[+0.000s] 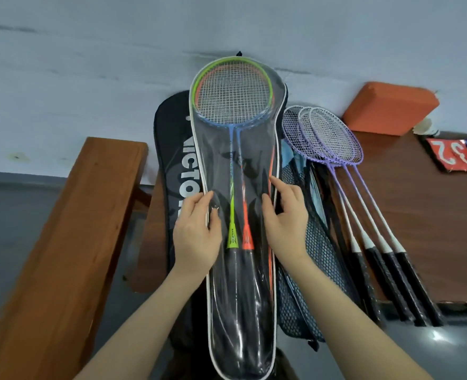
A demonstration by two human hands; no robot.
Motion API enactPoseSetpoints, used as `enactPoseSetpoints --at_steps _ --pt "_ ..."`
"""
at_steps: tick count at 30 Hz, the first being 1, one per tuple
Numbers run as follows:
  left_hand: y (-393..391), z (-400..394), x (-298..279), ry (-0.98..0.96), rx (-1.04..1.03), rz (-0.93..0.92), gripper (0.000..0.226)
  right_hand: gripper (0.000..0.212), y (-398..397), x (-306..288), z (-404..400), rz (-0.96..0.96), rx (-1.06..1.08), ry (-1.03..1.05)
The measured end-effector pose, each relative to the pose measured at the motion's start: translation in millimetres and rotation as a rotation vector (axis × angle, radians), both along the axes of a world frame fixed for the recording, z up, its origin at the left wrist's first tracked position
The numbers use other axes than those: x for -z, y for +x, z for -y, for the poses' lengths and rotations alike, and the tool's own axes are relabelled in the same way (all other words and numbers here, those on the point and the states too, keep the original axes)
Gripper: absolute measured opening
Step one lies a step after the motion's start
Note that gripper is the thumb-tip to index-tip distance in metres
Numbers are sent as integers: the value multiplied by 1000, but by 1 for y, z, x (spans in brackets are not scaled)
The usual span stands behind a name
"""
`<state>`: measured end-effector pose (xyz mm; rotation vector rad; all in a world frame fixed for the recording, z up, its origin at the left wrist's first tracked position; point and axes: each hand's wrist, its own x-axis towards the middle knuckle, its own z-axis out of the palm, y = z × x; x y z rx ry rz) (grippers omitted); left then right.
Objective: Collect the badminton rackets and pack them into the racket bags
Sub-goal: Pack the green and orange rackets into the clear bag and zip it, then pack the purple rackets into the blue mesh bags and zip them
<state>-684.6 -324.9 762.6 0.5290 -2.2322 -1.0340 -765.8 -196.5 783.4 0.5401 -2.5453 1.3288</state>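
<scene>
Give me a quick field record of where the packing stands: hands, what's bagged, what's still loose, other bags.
left hand: pinching the left edge of the clear racket bag
right hand: fingers on the bag's right edge
bagged: green racket and orange racket, side by side, heads up
still loose: purple rackets, to the right on the brown bench
other bags: black Victor bag behind on the left, mesh bag on the right
zip state: cannot tell

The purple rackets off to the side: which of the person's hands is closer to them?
Right. The right hand rests on the clear racket bag's right edge, on the side of the purple rackets; the left hand holds the bag's far, left edge.
</scene>
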Motion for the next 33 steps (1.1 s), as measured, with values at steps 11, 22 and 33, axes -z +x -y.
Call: enactPoseSetpoints --at_steps 11,22,33 --pt "33 74 34 -33 -30 251 37 37 16 44 77 180 -127 18" --pt "39 72 73 -126 -80 546 43 44 15 81 65 294 -123 160" --pt "24 45 50 -346 37 637 48 41 -6 85 30 295 -284 379"
